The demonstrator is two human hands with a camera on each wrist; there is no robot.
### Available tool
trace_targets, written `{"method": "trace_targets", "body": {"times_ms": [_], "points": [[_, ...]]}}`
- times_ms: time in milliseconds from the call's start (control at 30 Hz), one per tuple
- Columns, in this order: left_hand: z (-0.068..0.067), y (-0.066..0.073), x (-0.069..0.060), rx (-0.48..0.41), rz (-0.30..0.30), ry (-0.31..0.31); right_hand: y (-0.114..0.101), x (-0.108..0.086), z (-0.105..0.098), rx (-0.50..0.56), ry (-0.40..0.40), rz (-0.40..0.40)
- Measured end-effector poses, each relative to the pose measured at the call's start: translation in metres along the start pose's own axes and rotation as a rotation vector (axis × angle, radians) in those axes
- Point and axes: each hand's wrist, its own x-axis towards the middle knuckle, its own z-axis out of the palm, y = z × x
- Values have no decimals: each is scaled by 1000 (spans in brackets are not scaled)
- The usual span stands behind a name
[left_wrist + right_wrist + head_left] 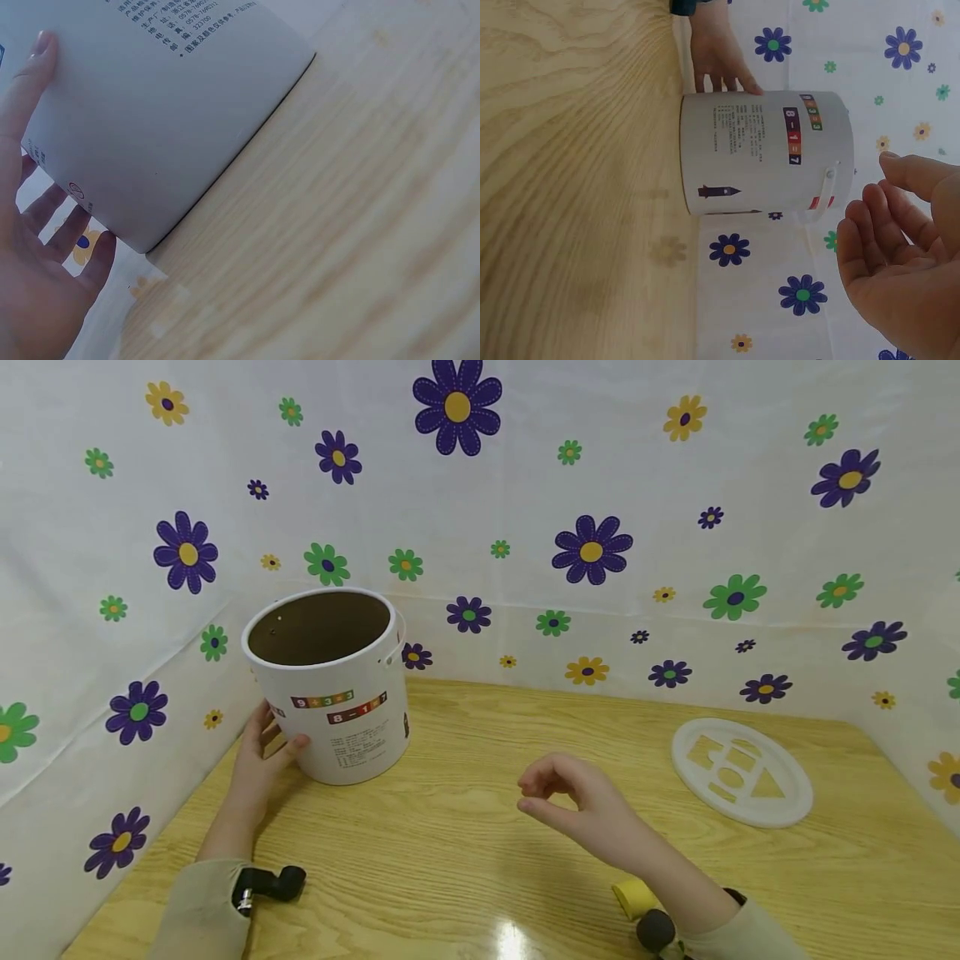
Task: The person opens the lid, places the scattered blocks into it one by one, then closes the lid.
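A white bucket (348, 718) with printed sums and an open top stands upright at the back left of the table. My left hand (262, 760) rests on its lower left side, fingers spread and thumb at the front; the left wrist view shows the hand (45, 255) against the bucket wall (157, 112). Over the middle of the table is my right hand (585, 810), its fingers bent towards the thumb with a gap between and nothing held. In the right wrist view this hand (907, 240) appears apart from the bucket (765, 157).
A white round plate with cut-out shapes (795, 774) lies on the wooden table (420, 860) at the right. Beside my right forearm is a yellow cylindrical piece (634, 898). A flower-patterned cloth (510, 585) stands behind and at both sides.
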Motion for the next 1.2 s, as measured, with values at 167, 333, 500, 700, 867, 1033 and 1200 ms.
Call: {"method": "trace_targets", "body": {"times_ms": [167,333,500,700,867,1033,1200], "points": [[1,-2,2,4,-3,-4,6,-21,-6,-24,-3,-7],[1,-3,2,14,-13,-3,13,-39,-16,-44,-15,27],[0,-2,1,10,-6,-4,20,-51,-27,-82,-54,50],[0,0,-1,34,-16,-2,30,-63,-36,-99,-139,54],[0,1,-1,37,-18,-2,42,-73,-44,-107,-205,32],[0,2,-2,27,-19,-4,55,-82,-54,-124,-263,38],[0,2,-2,23,-22,-4,62,-90,-63,-96,-330,81]]}}
